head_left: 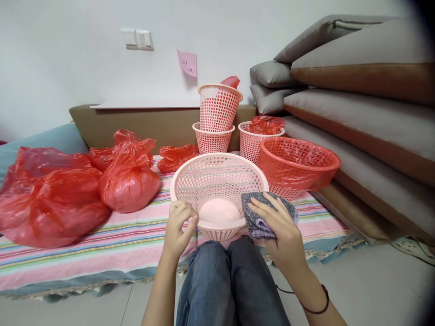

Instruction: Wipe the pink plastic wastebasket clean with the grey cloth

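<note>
A pink plastic basket with a perforated wall stands in front of my knees, its open top tipped towards me. At its front left rim is my left hand, with thumb and fingers closed on the edge. My right hand is pressed over a folded grey cloth with a lilac edge. That cloth lies against the basket's right rim, and the fingers are spread across its top. The thumb is hidden beneath the hand.
Red plastic bags lie at left on a striped cloth. Behind the basket are stacked pink bins and another bin holding red plastic. A red-wrapped basket stands close on the right, beside piled grey cushions.
</note>
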Tool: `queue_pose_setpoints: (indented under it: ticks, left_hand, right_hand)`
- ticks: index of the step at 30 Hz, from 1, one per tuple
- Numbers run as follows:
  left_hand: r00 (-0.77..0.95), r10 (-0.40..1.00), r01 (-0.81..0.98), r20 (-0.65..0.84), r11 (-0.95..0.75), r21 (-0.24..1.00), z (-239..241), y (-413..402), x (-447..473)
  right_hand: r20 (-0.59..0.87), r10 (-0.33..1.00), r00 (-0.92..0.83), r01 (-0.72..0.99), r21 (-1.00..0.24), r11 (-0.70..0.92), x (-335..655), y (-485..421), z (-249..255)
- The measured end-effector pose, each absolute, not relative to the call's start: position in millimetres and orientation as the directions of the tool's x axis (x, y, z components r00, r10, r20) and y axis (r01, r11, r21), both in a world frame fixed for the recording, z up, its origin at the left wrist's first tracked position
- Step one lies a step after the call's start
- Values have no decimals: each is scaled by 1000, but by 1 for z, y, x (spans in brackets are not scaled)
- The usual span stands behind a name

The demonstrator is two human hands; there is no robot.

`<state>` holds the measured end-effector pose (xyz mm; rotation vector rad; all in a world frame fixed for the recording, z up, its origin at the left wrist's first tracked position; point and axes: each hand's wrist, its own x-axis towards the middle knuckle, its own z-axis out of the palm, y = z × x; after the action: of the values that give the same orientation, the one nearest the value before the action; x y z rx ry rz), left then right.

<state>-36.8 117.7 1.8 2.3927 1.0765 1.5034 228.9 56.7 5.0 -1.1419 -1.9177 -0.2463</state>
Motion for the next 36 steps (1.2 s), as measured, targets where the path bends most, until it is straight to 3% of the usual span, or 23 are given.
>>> queue_pose_setpoints:
  ticks: [9,11,14,19,23,33,36]
  left_hand:
    - [172,650,482,740,-711,513,9,164,-57]
    - [110,641,559,759,-672,487,11,152,-50]
    - [29,557,751,830,-560,349,14,118,-28]
    - [290,519,702,804,-686,189,9,65,31]
    - [303,504,711,809,-685,160,-2,65,52]
    - [480,624,533,617,-766,360,13,105,-35]
    - [461,619,499,636,-773,391,18,114,-43]
  right_hand:
    - [760,625,-179,810,-247,532,231,61,6]
    - [758,630,-166,831,-236,504,226,58,4]
    - [764,632,-129,850,-242,467,217,53,4]
    - [775,630,-58,862,-279,422,204,47,10]
    - [770,635,-68,857,-281,432,203,46,12]
    - [787,607,-109,833,-261,488,219,57,8]
    - [784,611,-106,832,-267,487,229,64,7]
